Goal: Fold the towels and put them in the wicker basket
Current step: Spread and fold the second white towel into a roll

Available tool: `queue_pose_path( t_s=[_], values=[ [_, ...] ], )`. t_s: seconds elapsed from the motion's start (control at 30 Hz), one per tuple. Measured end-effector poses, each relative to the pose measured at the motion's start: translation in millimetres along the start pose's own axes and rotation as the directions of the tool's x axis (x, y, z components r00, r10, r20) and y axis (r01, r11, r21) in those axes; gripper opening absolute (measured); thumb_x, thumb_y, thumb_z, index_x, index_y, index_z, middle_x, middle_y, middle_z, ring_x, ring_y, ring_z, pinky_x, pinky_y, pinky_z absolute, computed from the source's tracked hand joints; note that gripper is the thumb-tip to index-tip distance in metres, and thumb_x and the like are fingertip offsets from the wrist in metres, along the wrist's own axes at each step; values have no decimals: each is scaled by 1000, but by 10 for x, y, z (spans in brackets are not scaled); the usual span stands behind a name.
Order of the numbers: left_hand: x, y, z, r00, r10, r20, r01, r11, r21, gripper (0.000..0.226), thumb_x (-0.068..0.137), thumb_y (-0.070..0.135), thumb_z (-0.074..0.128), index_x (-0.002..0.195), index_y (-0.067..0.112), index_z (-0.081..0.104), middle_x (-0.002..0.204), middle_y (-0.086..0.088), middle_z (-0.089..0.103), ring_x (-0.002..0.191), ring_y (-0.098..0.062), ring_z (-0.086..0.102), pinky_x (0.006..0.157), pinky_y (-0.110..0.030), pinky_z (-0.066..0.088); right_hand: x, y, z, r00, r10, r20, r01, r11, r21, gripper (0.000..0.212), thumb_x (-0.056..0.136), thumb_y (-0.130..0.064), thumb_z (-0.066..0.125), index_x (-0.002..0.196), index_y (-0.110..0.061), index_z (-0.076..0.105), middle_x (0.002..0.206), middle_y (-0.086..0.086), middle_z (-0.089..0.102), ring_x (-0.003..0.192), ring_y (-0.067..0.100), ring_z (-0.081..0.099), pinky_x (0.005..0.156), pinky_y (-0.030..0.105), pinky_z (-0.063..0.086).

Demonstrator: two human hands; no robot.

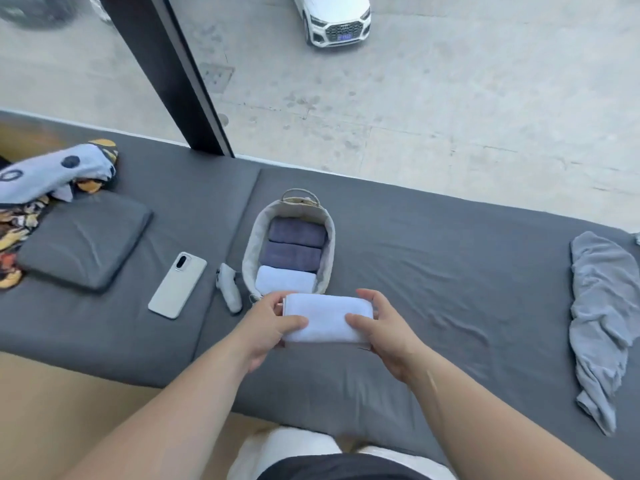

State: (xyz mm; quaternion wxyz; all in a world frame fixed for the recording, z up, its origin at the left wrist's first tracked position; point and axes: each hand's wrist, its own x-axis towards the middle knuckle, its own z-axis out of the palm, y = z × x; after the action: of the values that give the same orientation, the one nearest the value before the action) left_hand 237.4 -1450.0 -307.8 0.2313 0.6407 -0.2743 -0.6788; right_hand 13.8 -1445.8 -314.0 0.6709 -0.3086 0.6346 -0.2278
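Head view: white towel (327, 318) hides near rim of basket (248, 251).

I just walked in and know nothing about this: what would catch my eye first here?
The left hand and right hand hold a folded white towel by its ends, in front of the wicker basket, which holds two dark towels and a second white towel. A crumpled grey towel lies far right on the grey cushion, and a white car stands outside at the top.

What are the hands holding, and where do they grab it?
A folded white towel: left hand grips its left end, right hand its right end.
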Motion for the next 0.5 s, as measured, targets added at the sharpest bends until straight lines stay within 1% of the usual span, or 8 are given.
queue_pose_path(
  t_s=[0.07,0.13,0.23,0.3,0.33,0.4,0.43,0.5],
  values=[
    [139,101,-238,1000,10,8,-10,1000,7,61,68,18,80,123,32,58,115,-3,70,93,-20,69,67,-32,52,95,-82,236,997,-21,-68,18,999,-44,41,88,-28,67,119,-45,48,121,3,58,105,23,65,79,33,55],
    [285,192,-370,999,35,1,-35,999,10,55,79,12,78,125,32,55,116,-5,67,96,-23,69,68,-35,56,223,-164,408,991,-37,-131,24,995,-95,27,89,-33,60,107,-48,46,122,3,52,101,25,60,71,32,49],
    [531,248,-511,999,48,-22,-47,999,27,52,85,11,73,126,36,51,118,-3,63,102,-27,67,77,-43,61,459,-255,577,982,-58,-179,37,993,-116,16,92,-25,51,97,-40,50,120,5,50,86,21,51,66,30,40],
    [717,239,-609,997,57,-51,-54,996,73,53,84,17,73,125,40,49,120,2,63,103,-26,66,76,-43,59,637,-291,643,983,-56,-176,30,989,-146,18,91,-17,48,87,-33,54,109,2,51,78,18,44,64,30,34],
    [816,227,-653,996,61,-65,-54,993,108,52,84,18,72,124,41,49,120,4,62,104,-24,66,79,-44,58,726,-300,673,985,-49,-167,22,986,-164,19,91,-14,48,83,-30,56,103,0,52,77,17,42,64,30,32],
    [1007,173,-724,994,63,-84,-47,981,186,50,87,18,70,125,40,47,122,6,59,103,-18,63,78,-38,60,912,-292,738,986,-30,-161,-2,980,-197,21,90,-10,48,81,-25,59,98,-3,53,76,16,41,63,28,32],
    [1092,141,-750,994,69,-88,-48,975,219,49,89,17,68,126,40,46,122,6,57,101,-17,62,71,-33,60,1008,-271,768,986,-29,-162,-7,976,-217,21,90,-9,48,82,-23,61,100,-2,53,75,16,42,61,27,32],
    [1243,97,-777,993,75,-87,-46,953,300,49,92,16,65,131,38,44,124,5,54,98,-14,60,57,-22,53,1185,-222,829,985,-36,-169,-11,962,-272,22,91,-9,48,83,-23,62,111,-1,51,75,16,46,57,23,36]
  ],
)
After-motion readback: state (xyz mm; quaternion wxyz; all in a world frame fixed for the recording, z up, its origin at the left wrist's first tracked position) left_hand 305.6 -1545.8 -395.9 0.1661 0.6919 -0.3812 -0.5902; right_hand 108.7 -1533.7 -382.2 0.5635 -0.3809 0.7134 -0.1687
